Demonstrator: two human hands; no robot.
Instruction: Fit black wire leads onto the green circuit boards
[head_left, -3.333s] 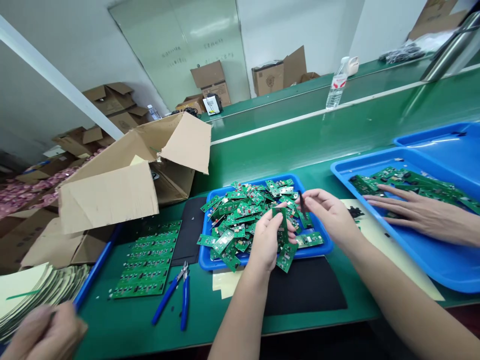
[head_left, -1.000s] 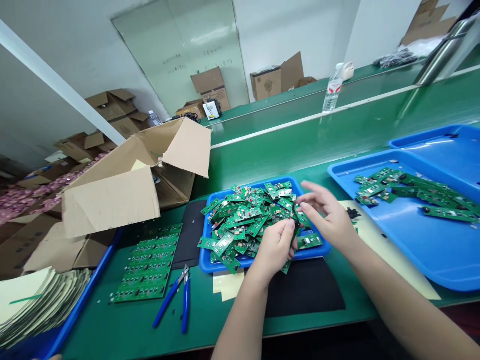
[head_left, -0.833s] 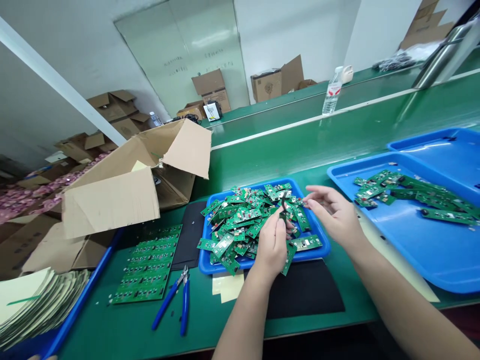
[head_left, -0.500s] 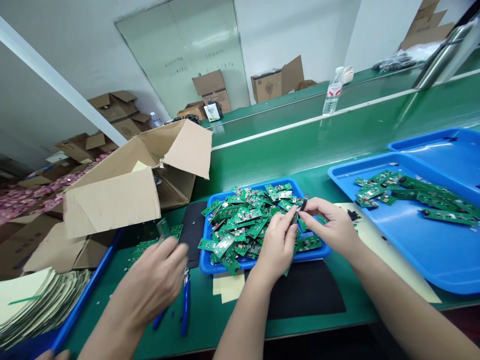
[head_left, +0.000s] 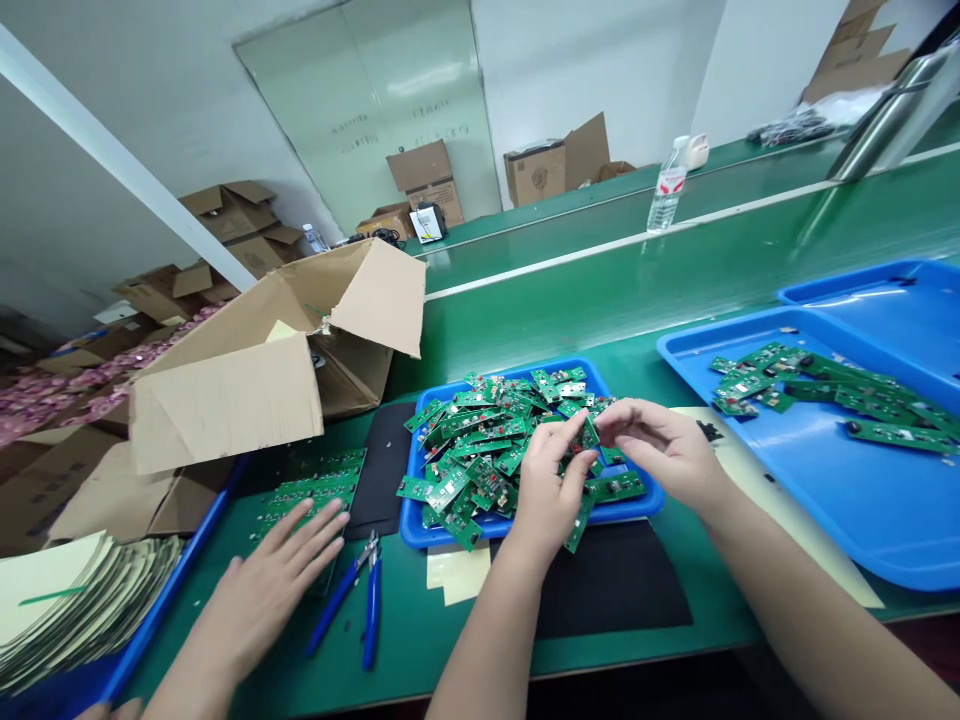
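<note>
My left hand (head_left: 551, 485) pinches a small green circuit board (head_left: 589, 433) between thumb and fingers, over the blue tray (head_left: 406, 520) heaped with similar boards. Just to its right, my right hand (head_left: 667, 450) has its thumb and fingers curved apart, with nothing visible between them; the fingertips come close to the held board. Loose boards (head_left: 480, 430) overlap in the heap beneath both hands. A co-worker's hand (head_left: 281, 570) lies spread over the near edge of a panel of green boards (head_left: 322, 480) at the left.
Blue-handled cutters (head_left: 371, 610) lie left of the tray. A black sheet (head_left: 615, 590) is in front. At the right, another blue tray (head_left: 795, 480) holds several boards. An open cardboard box (head_left: 225, 410) stands back left, a water bottle (head_left: 666, 190) farther back.
My hands have moved slightly apart, and the dark small part at their fingertips no longer shows. A board now shows in my left hand. The co-worker's hand has lowered and spread out.
</note>
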